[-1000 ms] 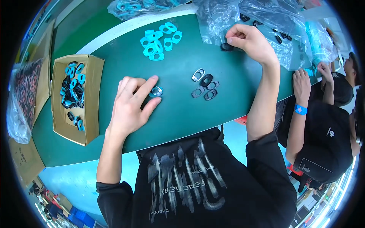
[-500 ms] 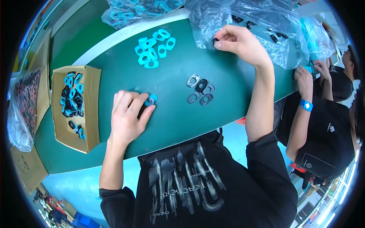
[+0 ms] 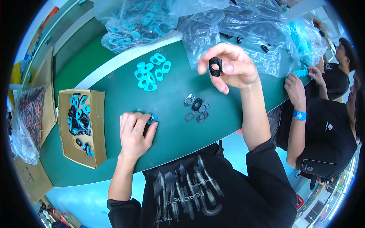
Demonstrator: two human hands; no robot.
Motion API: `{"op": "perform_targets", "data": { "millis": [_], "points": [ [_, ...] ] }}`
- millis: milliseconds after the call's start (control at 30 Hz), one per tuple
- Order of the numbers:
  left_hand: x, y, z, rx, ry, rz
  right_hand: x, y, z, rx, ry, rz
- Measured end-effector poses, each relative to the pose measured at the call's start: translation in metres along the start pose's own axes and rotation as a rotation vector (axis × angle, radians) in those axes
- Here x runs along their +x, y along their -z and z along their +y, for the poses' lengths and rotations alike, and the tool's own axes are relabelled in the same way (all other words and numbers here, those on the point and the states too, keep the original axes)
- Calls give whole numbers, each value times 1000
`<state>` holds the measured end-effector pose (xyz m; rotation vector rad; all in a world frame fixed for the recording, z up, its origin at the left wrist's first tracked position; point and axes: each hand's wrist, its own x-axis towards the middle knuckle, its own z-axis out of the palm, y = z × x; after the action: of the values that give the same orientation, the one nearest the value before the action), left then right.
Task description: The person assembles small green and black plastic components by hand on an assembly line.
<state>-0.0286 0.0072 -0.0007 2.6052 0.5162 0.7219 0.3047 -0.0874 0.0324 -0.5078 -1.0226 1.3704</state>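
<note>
My right hand (image 3: 234,70) is raised over the table and pinches a black oval ring (image 3: 215,71) between thumb and fingers, its hole facing me. Resting on the green tabletop, my left hand (image 3: 136,133) has thumb and fingers closed around a teal ring-shaped piece (image 3: 153,118) with a dark, shiny inner part, which the fingers partly hide. Between the hands lies a small group of grey and black oval rings (image 3: 197,104). Farther off, several loose teal oval rings (image 3: 151,77) are spread in a cluster.
At left stands an open cardboard box (image 3: 99,129) holding teal and black pieces. Clear plastic bags (image 3: 133,28) of teal rings and a clear bag (image 3: 253,53) with black pieces lie along the far side. A co-worker's hands (image 3: 296,85) work at right near teal pieces.
My right hand has come away from the plastic bag and lifted nearer, bringing the black ring into plain sight. My left hand keeps its hold on the teal piece. The whole view has shifted somewhat.
</note>
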Motion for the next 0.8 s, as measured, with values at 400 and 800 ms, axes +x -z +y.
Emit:
{"op": "perform_targets", "data": {
  "millis": [400, 800],
  "points": [
    [0, 5, 2, -10, 7, 1, 6, -17, 7, -143, -30, 187],
    [-4, 2, 2, -8, -32, 7, 10, -27, 20, -270, -3, 314]
  ]
}}
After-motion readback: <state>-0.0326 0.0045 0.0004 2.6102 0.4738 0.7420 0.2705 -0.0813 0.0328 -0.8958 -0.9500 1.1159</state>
